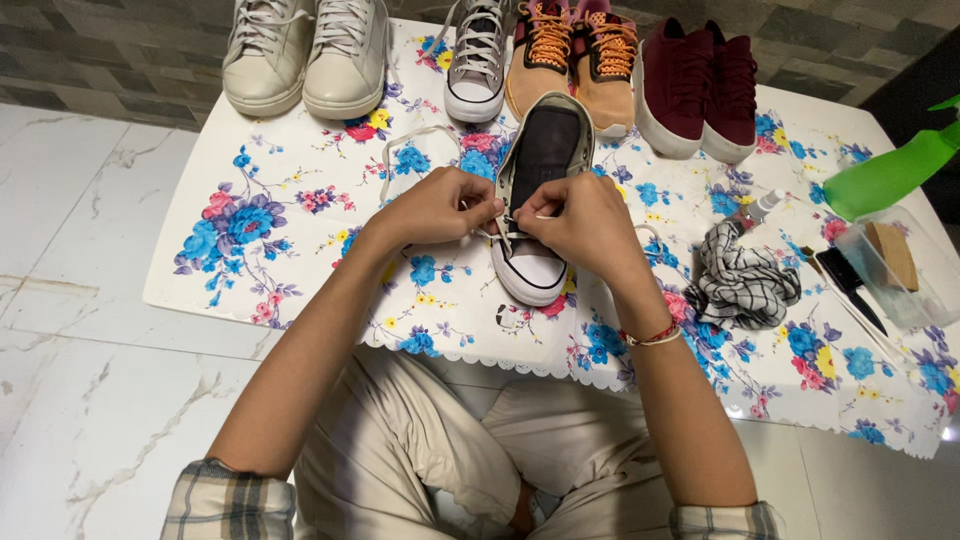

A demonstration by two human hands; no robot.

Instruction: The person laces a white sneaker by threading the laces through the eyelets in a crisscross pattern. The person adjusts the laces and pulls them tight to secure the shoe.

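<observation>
Both hands pinch one white lace at the eyelets of a single grey canvas sneaker: the left hand and right hand have their fingertips pressed together on it. The sneaker lies mid-cloth on the floral mat. Behind it stand seven more shoes; a checked rag and a green spray bottle sit to the right.

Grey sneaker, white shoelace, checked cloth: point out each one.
grey sneaker (531,268): head view, on its white toe cap.
white shoelace (408,134): head view, on the loose loop.
checked cloth (741,284): head view, on its crumpled middle.
</observation>
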